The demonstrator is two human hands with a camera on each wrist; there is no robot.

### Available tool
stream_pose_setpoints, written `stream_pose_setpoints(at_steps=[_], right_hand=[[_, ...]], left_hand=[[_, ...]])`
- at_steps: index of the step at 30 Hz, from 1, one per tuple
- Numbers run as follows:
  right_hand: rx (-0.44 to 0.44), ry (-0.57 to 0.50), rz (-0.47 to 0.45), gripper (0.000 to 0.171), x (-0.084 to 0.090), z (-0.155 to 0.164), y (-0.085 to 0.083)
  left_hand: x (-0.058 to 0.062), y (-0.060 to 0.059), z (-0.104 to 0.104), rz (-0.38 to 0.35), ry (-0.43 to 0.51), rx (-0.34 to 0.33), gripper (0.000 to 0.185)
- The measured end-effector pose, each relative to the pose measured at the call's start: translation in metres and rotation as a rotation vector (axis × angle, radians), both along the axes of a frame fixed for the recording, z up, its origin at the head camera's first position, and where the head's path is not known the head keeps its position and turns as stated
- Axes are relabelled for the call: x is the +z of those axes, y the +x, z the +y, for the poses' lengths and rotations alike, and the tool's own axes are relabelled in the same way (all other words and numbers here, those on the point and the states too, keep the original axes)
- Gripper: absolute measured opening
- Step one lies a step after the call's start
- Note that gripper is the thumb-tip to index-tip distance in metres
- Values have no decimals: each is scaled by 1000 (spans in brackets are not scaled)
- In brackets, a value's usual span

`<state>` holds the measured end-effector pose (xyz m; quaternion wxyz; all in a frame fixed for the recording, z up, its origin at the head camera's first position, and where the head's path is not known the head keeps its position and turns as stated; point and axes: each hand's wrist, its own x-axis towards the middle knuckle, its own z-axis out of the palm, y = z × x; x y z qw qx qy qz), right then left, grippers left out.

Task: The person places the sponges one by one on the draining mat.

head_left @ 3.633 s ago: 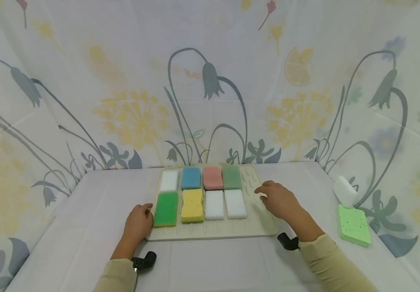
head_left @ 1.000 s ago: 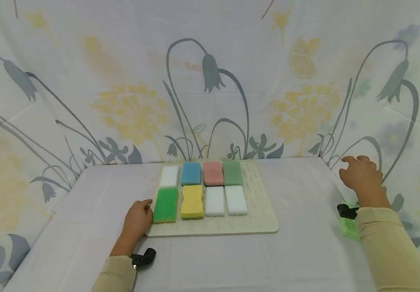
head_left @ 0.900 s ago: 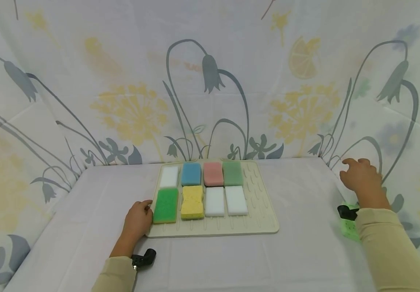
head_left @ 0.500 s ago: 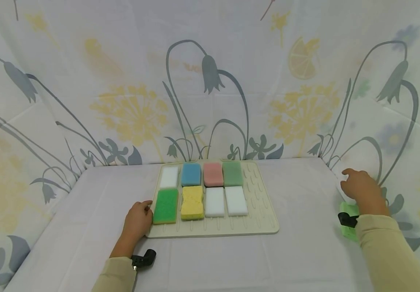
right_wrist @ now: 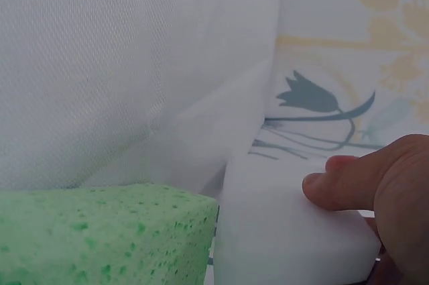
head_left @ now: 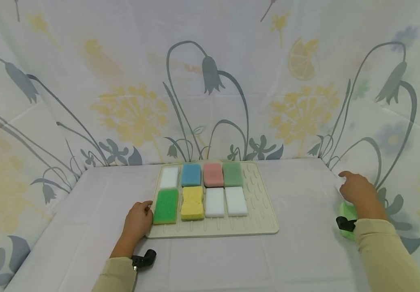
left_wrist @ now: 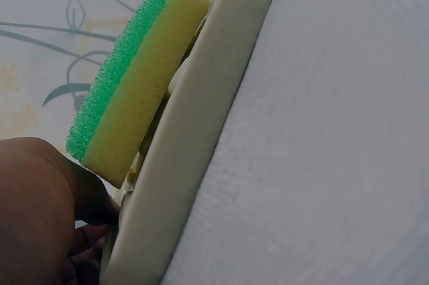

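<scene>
A cream drying mat (head_left: 259,213) holds two rows of sponges: white, blue (head_left: 190,174), pink (head_left: 213,174) and dark green behind; bright green (head_left: 166,206), yellow (head_left: 192,202) and two white in front. My left hand (head_left: 138,221) holds the mat's front left corner, thumb beside the bright green sponge (left_wrist: 134,104). At the table's right edge my right hand (head_left: 357,190) covers a white sponge (head_left: 338,183). In the right wrist view a fingertip (right_wrist: 332,188) curls onto that white sponge (right_wrist: 281,238). A light green sponge (right_wrist: 100,235) lies right beside it.
Flowered white cloth (head_left: 210,81) walls the table at the back and both sides, close behind my right hand. The light green sponge (head_left: 346,213) sits partly under my right wrist. White tablecloth (head_left: 305,194) lies bare between the mat and my right hand.
My right hand has left the mat, swung to the table's right edge and lowered onto the white sponge. My left hand and the mat have not moved.
</scene>
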<state>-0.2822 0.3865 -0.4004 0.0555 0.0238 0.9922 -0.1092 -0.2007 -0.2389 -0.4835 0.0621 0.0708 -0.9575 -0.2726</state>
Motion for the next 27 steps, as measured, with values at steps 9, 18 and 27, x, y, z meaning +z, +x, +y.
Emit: stream_pose_setpoints(at_steps=[9, 18, 27], right_hand=[[17, -33, 93, 49, -1, -21, 0], [27, -47, 187, 47, -6, -49, -3], [47, -82, 247, 43, -9, -72, -9]], left_hand=[[0, 1, -1, 6, -4, -7, 38], [-1, 0, 0, 5, 3, -7, 38], [0, 2, -1, -2, -1, -10, 38]])
